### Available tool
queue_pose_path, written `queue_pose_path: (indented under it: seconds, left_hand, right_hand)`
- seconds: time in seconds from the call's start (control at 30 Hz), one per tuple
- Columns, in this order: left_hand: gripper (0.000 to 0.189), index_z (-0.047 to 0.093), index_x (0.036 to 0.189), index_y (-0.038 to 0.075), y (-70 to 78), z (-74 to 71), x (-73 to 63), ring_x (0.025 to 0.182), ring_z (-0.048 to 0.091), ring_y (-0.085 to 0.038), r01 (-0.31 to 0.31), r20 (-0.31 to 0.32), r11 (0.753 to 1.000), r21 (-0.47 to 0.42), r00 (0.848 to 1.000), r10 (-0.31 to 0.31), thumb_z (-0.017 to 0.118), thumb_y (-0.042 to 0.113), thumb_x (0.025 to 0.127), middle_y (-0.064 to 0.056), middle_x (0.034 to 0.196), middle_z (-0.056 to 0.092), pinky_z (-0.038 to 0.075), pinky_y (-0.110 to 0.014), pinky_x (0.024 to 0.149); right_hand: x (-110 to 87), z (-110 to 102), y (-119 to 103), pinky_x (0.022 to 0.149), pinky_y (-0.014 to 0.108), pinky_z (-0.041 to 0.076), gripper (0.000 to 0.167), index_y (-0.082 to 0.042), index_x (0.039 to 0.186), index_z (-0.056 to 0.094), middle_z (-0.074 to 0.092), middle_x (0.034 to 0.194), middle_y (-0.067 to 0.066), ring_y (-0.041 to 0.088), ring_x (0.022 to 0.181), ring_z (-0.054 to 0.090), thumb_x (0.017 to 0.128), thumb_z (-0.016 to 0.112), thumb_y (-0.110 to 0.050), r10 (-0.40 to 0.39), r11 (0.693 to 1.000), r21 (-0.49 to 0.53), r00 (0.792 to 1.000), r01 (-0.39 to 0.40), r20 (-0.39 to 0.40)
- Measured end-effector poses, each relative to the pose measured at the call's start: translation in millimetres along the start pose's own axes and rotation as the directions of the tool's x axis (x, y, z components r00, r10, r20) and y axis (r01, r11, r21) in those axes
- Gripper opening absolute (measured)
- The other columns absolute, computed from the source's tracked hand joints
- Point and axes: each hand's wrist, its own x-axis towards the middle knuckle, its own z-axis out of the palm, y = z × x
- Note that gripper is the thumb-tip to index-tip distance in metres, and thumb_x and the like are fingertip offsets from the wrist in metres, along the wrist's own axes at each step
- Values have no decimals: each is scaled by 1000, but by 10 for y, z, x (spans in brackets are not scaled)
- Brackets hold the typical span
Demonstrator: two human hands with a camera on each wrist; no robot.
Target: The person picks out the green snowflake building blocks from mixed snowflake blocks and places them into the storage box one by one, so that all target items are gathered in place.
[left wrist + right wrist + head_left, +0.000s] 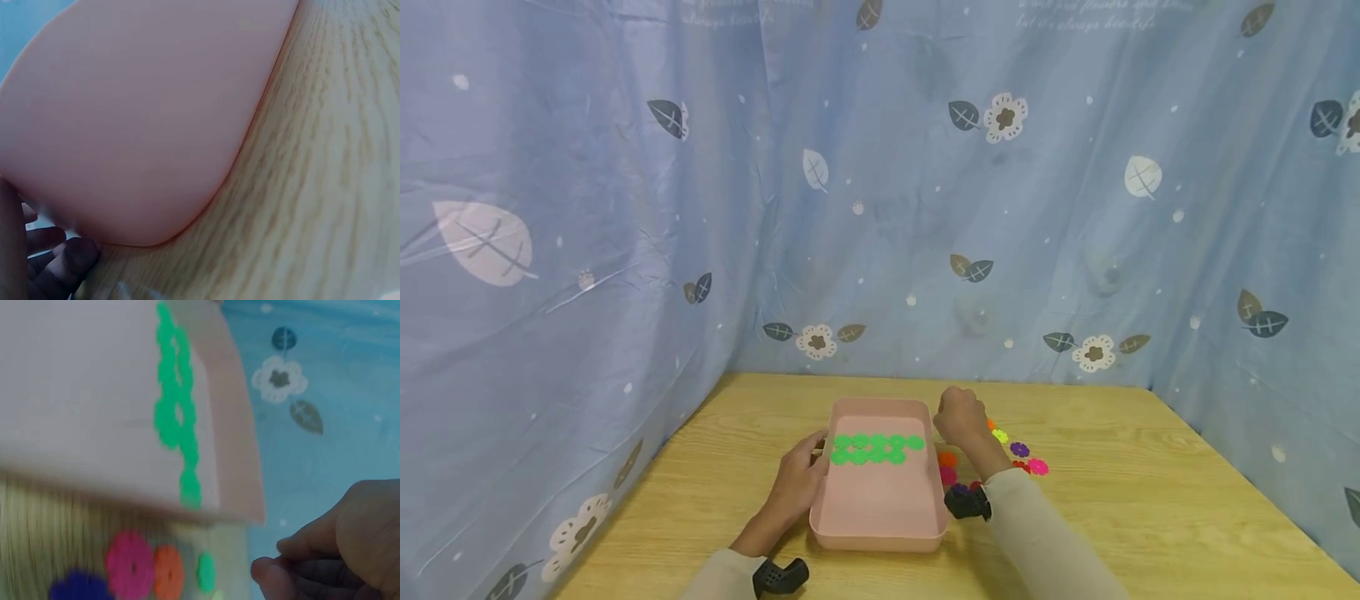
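A pink plastic tray (880, 510) sits on the table, with two rows of green flower-shaped plastic pieces (877, 442) across its far half. My left hand (799, 473) holds the tray's left wall; in the left wrist view its fingers (65, 265) lie against the tray's lower corner. Just past the tray's right wall hovers my right hand (961, 418), loosely curled. The right wrist view shows its thumb and forefinger close together with nothing visible between them. A single green piece (206, 572) lies outside the tray, left of that hand in this view.
Right of the tray lie several flower-shaped pieces: an orange one (948, 459), a yellow one (1000, 436), a purple one (1019, 449) and a pink one (1038, 467), among others. The right forearm covers part of them. A blue patterned curtain (880, 208) surrounds the wooden table (1120, 500).
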Motion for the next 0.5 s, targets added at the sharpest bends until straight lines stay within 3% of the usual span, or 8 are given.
queue_pose_path:
  seconds: [0.1, 0.2, 0.33, 0.5]
  left_hand:
    - [45, 49, 145, -8, 5, -5, -2, 101, 70, -29, 0, -2, 1000, -1, 1000, 0, 47, 9, 103, -22, 129, 62, 56, -35, 78]
    - [44, 48, 145, -8, 6, -8, 5, 103, 70, -32, -6, 2, 1000, -5, 1000, 6, 47, 9, 104, -24, 130, 61, 57, -35, 78]
    - [44, 48, 144, -9, 4, -7, 11, 105, 69, -33, -6, 5, 1000, -2, 1000, 6, 47, 7, 103, -24, 130, 61, 57, -36, 79]
    - [45, 48, 144, -8, -2, -10, 11, 105, 69, -33, -6, 4, 1000, 2, 1000, 6, 46, 4, 101, -24, 130, 61, 57, -36, 79]
  right_hand:
    - [-5, -25, 95, 44, 28, 27, 24, -8, 65, 53, 42, 61, 0, 14, 52, 27, 85, 57, 3, 8, 1000, -24, 1000, -7, 29]
    - [-12, -27, 189, 55, 37, 48, 8, -3, 88, 69, 64, 84, 8, 20, 63, 48, 87, 61, 0, 7, 996, -85, 998, -1, 68]
    - [-33, 8, 300, 77, 52, 57, 23, -1, 107, 73, 70, 108, 16, 32, 85, 65, 86, 65, -4, 6, 990, -138, 993, 11, 119]
    - [-29, 81, 405, 81, 57, 56, 27, -2, 116, 72, 70, 112, 16, 39, 93, 68, 93, 66, -13, 30, 990, -142, 989, -9, 144]
